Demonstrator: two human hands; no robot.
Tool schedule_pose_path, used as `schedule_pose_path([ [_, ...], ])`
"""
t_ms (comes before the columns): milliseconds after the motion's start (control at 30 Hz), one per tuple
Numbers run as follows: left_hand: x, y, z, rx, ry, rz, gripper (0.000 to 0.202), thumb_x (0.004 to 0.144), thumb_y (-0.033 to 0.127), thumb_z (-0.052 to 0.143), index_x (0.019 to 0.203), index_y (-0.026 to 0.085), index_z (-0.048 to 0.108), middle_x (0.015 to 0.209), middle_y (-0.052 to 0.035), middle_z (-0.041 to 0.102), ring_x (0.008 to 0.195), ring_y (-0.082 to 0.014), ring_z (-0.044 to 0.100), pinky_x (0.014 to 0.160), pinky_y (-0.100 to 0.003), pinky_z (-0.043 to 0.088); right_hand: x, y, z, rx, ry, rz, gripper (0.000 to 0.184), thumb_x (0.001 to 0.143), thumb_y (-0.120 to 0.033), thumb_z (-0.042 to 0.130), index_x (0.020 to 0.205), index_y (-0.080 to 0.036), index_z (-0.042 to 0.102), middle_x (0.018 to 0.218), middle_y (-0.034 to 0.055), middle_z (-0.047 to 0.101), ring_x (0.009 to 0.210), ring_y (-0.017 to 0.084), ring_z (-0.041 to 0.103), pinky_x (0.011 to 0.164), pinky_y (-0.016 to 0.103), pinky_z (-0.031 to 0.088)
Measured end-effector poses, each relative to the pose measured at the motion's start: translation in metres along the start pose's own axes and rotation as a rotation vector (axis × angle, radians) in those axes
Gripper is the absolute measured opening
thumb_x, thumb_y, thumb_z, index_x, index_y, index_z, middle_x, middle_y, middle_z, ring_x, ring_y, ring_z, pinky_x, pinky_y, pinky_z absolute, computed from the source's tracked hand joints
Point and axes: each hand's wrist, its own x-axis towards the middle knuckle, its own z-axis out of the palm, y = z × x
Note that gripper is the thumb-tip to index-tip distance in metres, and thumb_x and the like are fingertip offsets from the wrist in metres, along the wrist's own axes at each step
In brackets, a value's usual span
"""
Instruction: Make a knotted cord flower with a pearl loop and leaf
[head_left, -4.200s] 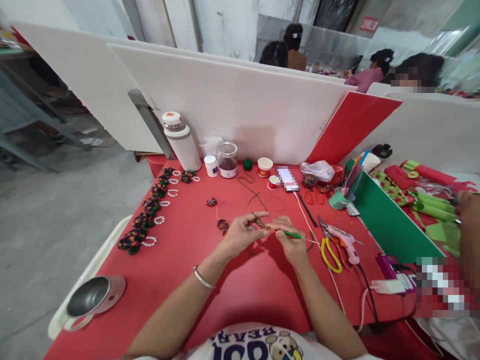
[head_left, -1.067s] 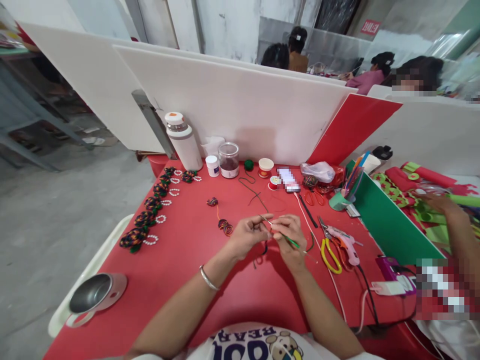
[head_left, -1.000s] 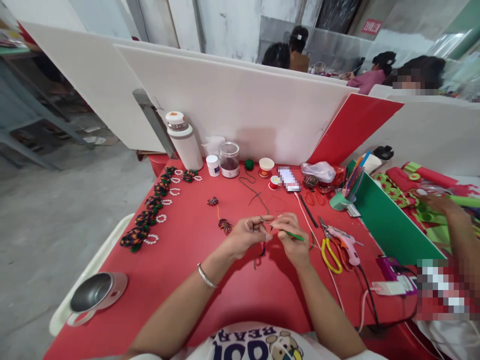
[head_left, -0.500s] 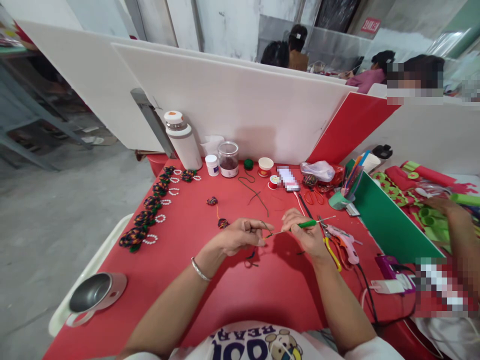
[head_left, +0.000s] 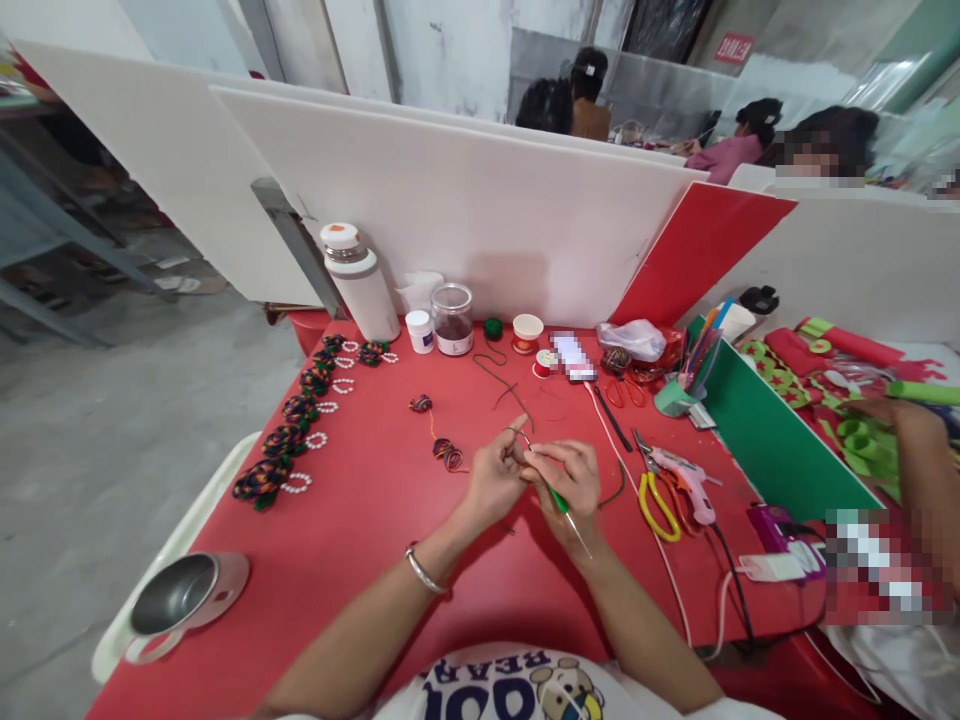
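Note:
Above the middle of the red table (head_left: 360, 520), my left hand (head_left: 491, 478) pinches a thin dark cord (head_left: 517, 432) looped over its fingertips. My right hand (head_left: 570, 485) sits right beside it, closed on a green-handled crochet hook (head_left: 559, 500) whose tip points up at the cord. The two hands touch at the fingertips. A small multicoloured knotted piece (head_left: 448, 455) lies on the table just left of my left hand, with another one (head_left: 421, 404) further back.
Several multicoloured flowers with pearl rings (head_left: 285, 440) line the left edge. A flask (head_left: 358, 282), jars (head_left: 452, 320) and thread spools stand at the back. Pliers (head_left: 660, 495), a pink glue gun (head_left: 686, 480) and cables lie right. A metal cup (head_left: 180, 595) sits front left. Another person's arm (head_left: 919, 470) works at far right.
My right hand had swung the hook out to the right, then came back to my left hand; the hook's tip now points up at the cord.

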Motion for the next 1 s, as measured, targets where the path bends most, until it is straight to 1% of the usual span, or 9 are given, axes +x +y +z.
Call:
schedule_pose_path([
  [100,-0.001,0.006,-0.004,-0.091,-0.090,-0.062,0.059,0.057,0.013,0.080,0.115,0.013,0.070,0.061,0.0060,0.051,0.057,-0.0077,0.047,0.055,-0.020,0.035,0.001,0.004,-0.002,0.023,0.012,0.017,0.019,0.092,-0.031,0.068,0.109,-0.036,0.075,0.098,0.0038,0.075,0.092,0.023,0.064,0.086,0.044,0.049],
  [200,-0.002,0.017,-0.013,-0.132,-0.229,-0.164,0.061,0.057,0.020,0.084,0.116,0.009,0.071,0.059,0.0040,0.055,0.050,-0.0062,0.043,0.049,-0.020,0.030,0.003,0.013,-0.006,0.235,-0.019,0.157,0.016,0.094,-0.039,0.064,0.099,-0.032,0.077,0.092,0.0045,0.074,0.091,0.024,0.064,0.085,0.044,0.051],
  [333,-0.001,0.026,-0.025,-0.125,-0.376,-0.289,0.062,0.054,0.019,0.085,0.113,0.008,0.073,0.060,0.0026,0.058,0.044,-0.0038,0.037,0.043,-0.021,0.021,0.011,0.027,-0.018,0.464,-0.103,0.315,0.021,0.096,-0.039,0.060,0.090,-0.027,0.077,0.083,0.0044,0.072,0.084,0.023,0.065,0.081,0.042,0.052],
  [533,0.002,0.029,-0.036,-0.106,-0.511,-0.341,0.050,0.054,0.018,0.086,0.104,0.012,0.078,0.057,0.0030,0.056,0.043,-0.0034,0.036,0.043,-0.022,0.018,0.029,0.035,-0.045,0.462,-0.283,0.282,0.022,0.095,-0.038,0.061,0.086,-0.025,0.077,0.081,0.0053,0.072,0.083,0.023,0.064,0.082,0.042,0.051],
  [633,0.004,0.031,-0.039,-0.085,-0.538,-0.361,0.045,0.054,0.018,0.086,0.098,0.014,0.079,0.056,0.0036,0.054,0.043,-0.0033,0.034,0.043,-0.022,0.016,0.035,0.036,-0.049,0.519,-0.322,0.294,0.027,0.095,-0.041,0.060,0.082,-0.024,0.076,0.076,0.0054,0.070,0.082,0.023,0.063,0.080,0.043,0.051],
  [767,0.006,0.032,-0.039,-0.070,-0.512,-0.351,0.042,0.055,0.018,0.083,0.096,0.014,0.080,0.055,0.0039,0.053,0.043,-0.0036,0.032,0.044,-0.023,0.016,0.032,0.040,-0.037,0.685,-0.241,0.362,0.031,0.094,-0.046,0.061,0.075,-0.025,0.074,0.068,0.0043,0.067,0.078,0.023,0.062,0.079,0.044,0.051],
  [867,0.003,0.029,-0.030,-0.073,-0.393,-0.251,0.052,0.056,0.017,0.081,0.108,0.012,0.076,0.057,0.0040,0.054,0.047,-0.0051,0.038,0.047,-0.022,0.023,0.018,0.037,-0.018,0.792,-0.121,0.426,0.032,0.091,-0.052,0.062,0.077,-0.026,0.074,0.068,0.0028,0.067,0.076,0.023,0.063,0.079,0.043,0.053],
  [933,0.000,0.024,-0.019,-0.043,-0.286,-0.152,0.067,0.058,0.014,0.078,0.124,0.011,0.069,0.059,0.0058,0.052,0.051,-0.0061,0.042,0.051,-0.022,0.029,0.008,0.029,-0.007,0.731,-0.044,0.464,0.033,0.093,-0.053,0.060,0.083,-0.026,0.074,0.076,0.0039,0.070,0.080,0.023,0.065,0.078,0.041,0.054],
  [1000,-0.003,0.016,-0.009,0.011,-0.194,-0.079,0.077,0.060,0.011,0.073,0.136,0.010,0.059,0.059,0.0083,0.049,0.052,-0.0066,0.041,0.054,-0.021,0.032,0.000,0.020,-0.002,0.560,-0.014,0.432,0.027,0.094,-0.048,0.060,0.090,-0.026,0.076,0.086,0.0058,0.072,0.088,0.024,0.066,0.079,0.040,0.054],
])
